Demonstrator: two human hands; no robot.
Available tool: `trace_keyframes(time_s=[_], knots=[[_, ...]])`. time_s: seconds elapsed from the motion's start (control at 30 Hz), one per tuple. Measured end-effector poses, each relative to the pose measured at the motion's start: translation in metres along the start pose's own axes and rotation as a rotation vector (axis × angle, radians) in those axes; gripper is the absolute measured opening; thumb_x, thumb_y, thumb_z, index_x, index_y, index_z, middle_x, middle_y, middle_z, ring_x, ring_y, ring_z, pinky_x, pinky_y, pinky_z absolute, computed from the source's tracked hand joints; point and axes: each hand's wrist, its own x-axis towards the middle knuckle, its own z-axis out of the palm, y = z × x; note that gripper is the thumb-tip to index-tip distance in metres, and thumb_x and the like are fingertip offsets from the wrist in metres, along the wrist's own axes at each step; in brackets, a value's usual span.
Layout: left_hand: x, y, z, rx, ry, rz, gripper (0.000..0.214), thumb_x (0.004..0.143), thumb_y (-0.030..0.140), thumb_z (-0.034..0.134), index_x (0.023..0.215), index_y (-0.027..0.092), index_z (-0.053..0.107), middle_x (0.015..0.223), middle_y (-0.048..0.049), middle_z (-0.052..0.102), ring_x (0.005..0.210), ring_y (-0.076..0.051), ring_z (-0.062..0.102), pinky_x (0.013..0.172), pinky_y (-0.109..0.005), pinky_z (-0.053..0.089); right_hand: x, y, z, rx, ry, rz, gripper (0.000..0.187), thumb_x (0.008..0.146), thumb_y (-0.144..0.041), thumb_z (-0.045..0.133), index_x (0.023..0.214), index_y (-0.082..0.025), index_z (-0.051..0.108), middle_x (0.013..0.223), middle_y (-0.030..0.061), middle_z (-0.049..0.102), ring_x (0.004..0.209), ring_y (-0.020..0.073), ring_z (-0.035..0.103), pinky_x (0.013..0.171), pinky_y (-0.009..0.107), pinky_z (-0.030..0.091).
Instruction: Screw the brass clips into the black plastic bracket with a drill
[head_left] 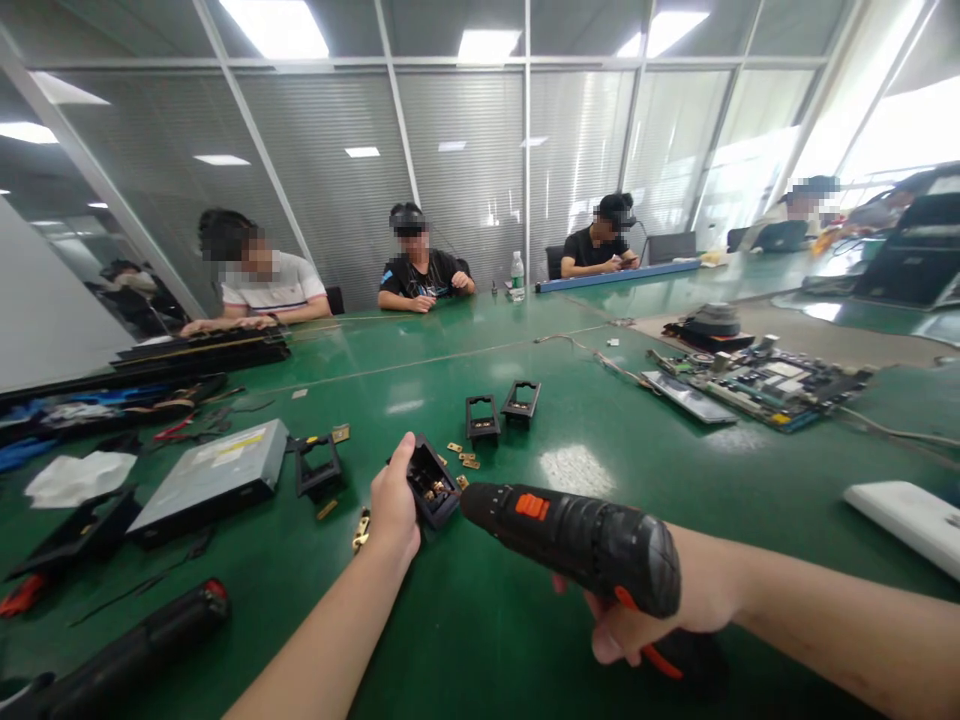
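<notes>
My left hand [395, 503] grips a black plastic housing [436, 480] with brass-coloured parts inside, tilted above the green table. In my right hand [630, 625] is a black cordless drill [562, 530] with orange accents. Its nose points left at the housing's right side; whether the bit touches it I cannot tell. Beyond the housing stand two similar black frames [481, 418], [521, 400]. Several small brass plates [469, 460] lie between them and the housing. Another black frame [318, 466] sits left of my left hand, and brass pieces [361, 530] lie beside my wrist.
A silver disc drive [214, 475] lies at left, near a white tissue [79, 478] and a black cylindrical tool [135, 650]. To the right are a circuit board [780, 380] with cables and a white box [907, 515]. Several people sit across the green table [360, 365].
</notes>
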Motion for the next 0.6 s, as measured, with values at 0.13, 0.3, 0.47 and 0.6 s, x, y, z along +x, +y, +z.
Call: trace_keyframes(time_s=[0.13,0.3,0.47,0.6], knots=[[-0.0006,-0.0009,-0.0002,-0.001,0.001,0.015,0.036,0.078,0.046,0.083,0.093,0.014,0.072,0.077,-0.009,0.075,0.063,-0.025,0.074,0.061,-0.038,0.064,0.001,0.0017,-0.0008,0.002,0.008,0.002,0.045,0.054,-0.024,0.096,0.077,-0.014,0.059,0.056,-0.0029,0.065,0.052,0.0102,0.063,0.047,0.018,0.053],[0.0014,-0.0018,-0.0007,0.013,0.001,0.017,0.04,0.077,0.048,0.083,0.091,0.012,0.072,0.076,-0.01,0.075,0.062,-0.026,0.073,0.06,-0.04,0.064,-0.0012,-0.0022,0.0018,-0.02,-0.009,-0.01,0.046,0.056,-0.026,0.096,0.081,-0.014,0.059,0.057,-0.0053,0.064,0.052,0.0097,0.062,0.048,0.019,0.054],[0.0058,-0.0021,-0.001,0.028,0.022,0.0,0.038,0.079,0.047,0.082,0.092,0.012,0.072,0.075,-0.0093,0.074,0.062,-0.025,0.073,0.061,-0.039,0.064,-0.0009,-0.0014,0.0009,-0.029,-0.01,-0.028,0.041,0.061,-0.019,0.093,0.086,-0.013,0.061,0.059,-0.004,0.065,0.051,0.0097,0.063,0.049,0.019,0.054],[0.0056,-0.0009,-0.0016,0.035,0.013,-0.011,0.033,0.082,0.043,0.08,0.092,0.012,0.072,0.076,-0.0101,0.075,0.061,-0.025,0.073,0.06,-0.039,0.063,0.0031,0.0043,-0.0026,-0.016,-0.051,-0.058,0.042,0.059,-0.024,0.095,0.082,-0.013,0.062,0.059,-0.0039,0.065,0.051,0.0094,0.063,0.05,0.019,0.055]])
